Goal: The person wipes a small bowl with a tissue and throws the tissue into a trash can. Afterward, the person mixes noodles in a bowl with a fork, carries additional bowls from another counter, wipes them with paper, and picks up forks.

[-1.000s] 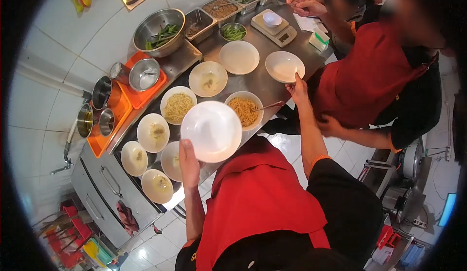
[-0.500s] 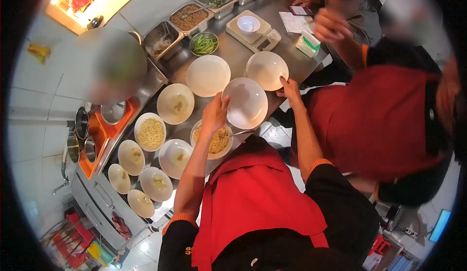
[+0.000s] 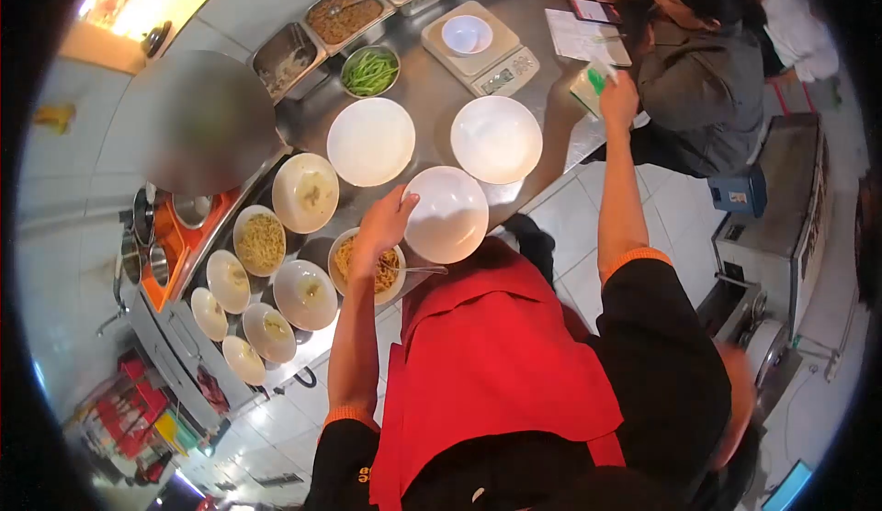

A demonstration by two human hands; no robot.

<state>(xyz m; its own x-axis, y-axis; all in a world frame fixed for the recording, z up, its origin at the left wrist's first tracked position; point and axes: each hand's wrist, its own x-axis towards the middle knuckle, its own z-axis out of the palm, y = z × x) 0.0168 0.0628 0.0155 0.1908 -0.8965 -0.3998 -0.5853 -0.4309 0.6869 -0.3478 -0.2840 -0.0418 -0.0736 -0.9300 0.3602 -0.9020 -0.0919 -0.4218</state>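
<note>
My left hand [image 3: 386, 222] grips the rim of a white bowl [image 3: 446, 215], thumb over its edge, near the counter's front edge. My right hand [image 3: 619, 100] is stretched out to a green-and-white tissue pack [image 3: 588, 91], its fingers closed on a white tissue [image 3: 601, 59] at the top. A second white bowl [image 3: 497, 140] and a third one [image 3: 371, 142] stand on the counter beyond the held bowl. Below my left wrist is a bowl of seasoned noodles [image 3: 366, 270] with a utensil resting in it.
Several bowls with a little sauce, one being this bowl [image 3: 305, 294], stand left beside plain noodles [image 3: 261, 241]. Behind are green vegetables [image 3: 370, 72], a tray of minced topping [image 3: 345, 15] and a scale [image 3: 481, 50] bearing a small bowl. A person [image 3: 703, 70] sits at right near a notebook [image 3: 585, 35].
My right hand has left the rim of the farther white bowl and moved right to the tissue pack. My left hand still holds its bowl. The red-aproned co-worker has moved away from the right.
</note>
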